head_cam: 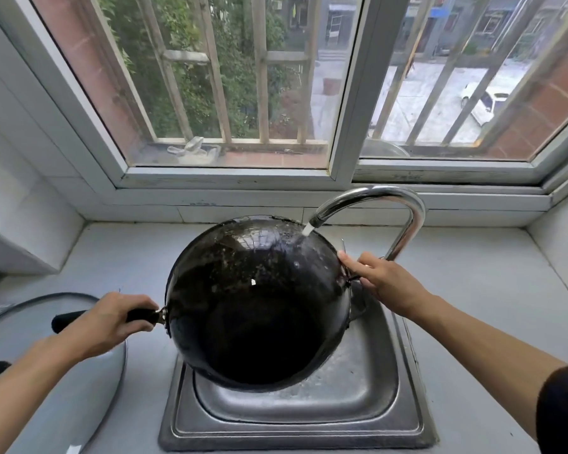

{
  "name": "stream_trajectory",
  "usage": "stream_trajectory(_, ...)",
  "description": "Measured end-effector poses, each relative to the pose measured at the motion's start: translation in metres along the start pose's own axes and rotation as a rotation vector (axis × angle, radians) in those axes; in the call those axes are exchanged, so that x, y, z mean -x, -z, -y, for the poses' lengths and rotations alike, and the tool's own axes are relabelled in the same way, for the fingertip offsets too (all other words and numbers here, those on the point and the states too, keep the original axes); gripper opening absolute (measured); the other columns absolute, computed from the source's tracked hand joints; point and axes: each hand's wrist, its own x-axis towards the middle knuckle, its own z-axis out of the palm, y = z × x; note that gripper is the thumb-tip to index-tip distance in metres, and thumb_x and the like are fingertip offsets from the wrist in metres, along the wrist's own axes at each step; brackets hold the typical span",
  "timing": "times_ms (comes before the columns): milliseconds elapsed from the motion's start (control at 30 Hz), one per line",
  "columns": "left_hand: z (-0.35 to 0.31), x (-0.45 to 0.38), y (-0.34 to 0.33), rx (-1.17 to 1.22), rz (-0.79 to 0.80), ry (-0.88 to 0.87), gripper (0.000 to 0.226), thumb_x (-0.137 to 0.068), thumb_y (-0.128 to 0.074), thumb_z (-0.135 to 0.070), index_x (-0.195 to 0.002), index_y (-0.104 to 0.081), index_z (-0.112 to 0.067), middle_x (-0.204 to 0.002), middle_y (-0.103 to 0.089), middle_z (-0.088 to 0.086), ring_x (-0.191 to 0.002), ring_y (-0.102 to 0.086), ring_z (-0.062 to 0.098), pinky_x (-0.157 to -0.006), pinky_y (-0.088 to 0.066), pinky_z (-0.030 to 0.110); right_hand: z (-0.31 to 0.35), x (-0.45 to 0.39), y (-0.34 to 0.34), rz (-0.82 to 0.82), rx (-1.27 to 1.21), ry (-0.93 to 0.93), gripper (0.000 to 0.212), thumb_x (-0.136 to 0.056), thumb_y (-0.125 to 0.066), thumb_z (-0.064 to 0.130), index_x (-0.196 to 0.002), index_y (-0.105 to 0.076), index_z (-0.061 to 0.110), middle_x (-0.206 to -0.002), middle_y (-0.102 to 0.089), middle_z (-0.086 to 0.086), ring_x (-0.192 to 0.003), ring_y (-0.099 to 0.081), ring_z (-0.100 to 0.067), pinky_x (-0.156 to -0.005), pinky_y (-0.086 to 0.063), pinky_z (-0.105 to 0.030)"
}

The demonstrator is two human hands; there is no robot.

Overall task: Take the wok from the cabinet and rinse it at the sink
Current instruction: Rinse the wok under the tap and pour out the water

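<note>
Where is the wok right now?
Centre of the head view, the wok is held tilted over the sink, under the running tap.

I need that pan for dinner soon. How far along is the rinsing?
Fetching looks done: the black round-bottomed wok is tilted over the square steel sink. Rinsing is in hand: the curved chrome faucet runs water onto its upper side, the left hand gripping the black handle, the right hand holding the rim. Left: finishing, shutting the water off.
</note>
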Motion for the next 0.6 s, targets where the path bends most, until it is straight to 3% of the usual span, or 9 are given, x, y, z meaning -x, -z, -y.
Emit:
stream_trajectory(167, -0.009, -0.005, -0.005, 0.003, 0.039, 0.008, 0.021, -0.076, -0.080, -0.015, -0.088, -0.070, -0.029, -0.072, -0.067, -0.019, -0.069, -0.060, 0.005, -0.061, -0.042, 0.014, -0.004, 0.015, -0.006, -0.022, 0.018, -0.026, 0.092, -0.071, -0.072, -0.009, -0.146, -0.032, 0.027, -0.089, -0.052, -0.005, -0.053, -0.046, -0.026, -0.045, -0.048, -0.038)
stream_trajectory(333, -0.022, -0.023, -0.006, -0.009, 0.075, -0.008, 0.021, -0.076, -0.080, -0.020, -0.090, -0.070, -0.033, -0.075, -0.069, -0.018, -0.074, -0.063, 0.005, -0.067, -0.045, 0.018, -0.009, 0.041, -0.005, -0.062, -0.002, -0.051, 0.086, -0.072, -0.073, -0.008, -0.143, -0.037, 0.025, -0.111, -0.057, -0.002, -0.060, -0.058, -0.031, -0.051, -0.053, -0.035)
stream_trajectory(467, -0.041, -0.044, -0.002, 0.008, 0.094, -0.057, 0.019, -0.076, -0.079, -0.016, -0.088, -0.072, -0.029, -0.072, -0.068, -0.016, -0.071, -0.061, 0.007, -0.063, -0.044, 0.016, -0.017, 0.060, -0.002, -0.068, -0.015, -0.127, 0.092, -0.076, -0.066, -0.011, -0.146, -0.027, 0.035, -0.110, -0.049, 0.003, -0.056, -0.053, -0.033, -0.049, -0.051, -0.038)
stream_trajectory(600, -0.056, -0.066, 0.002, -0.035, 0.114, -0.094, 0.019, -0.076, -0.080, -0.018, -0.090, -0.072, -0.029, -0.070, -0.067, -0.018, -0.072, -0.060, 0.001, -0.063, -0.042, 0.013, -0.027, 0.081, -0.003, -0.048, -0.036, -0.211, 0.102, -0.079, -0.063, -0.009, -0.149, -0.013, 0.046, -0.093, -0.047, 0.001, -0.054, -0.045, -0.029, -0.049, -0.049, -0.042)
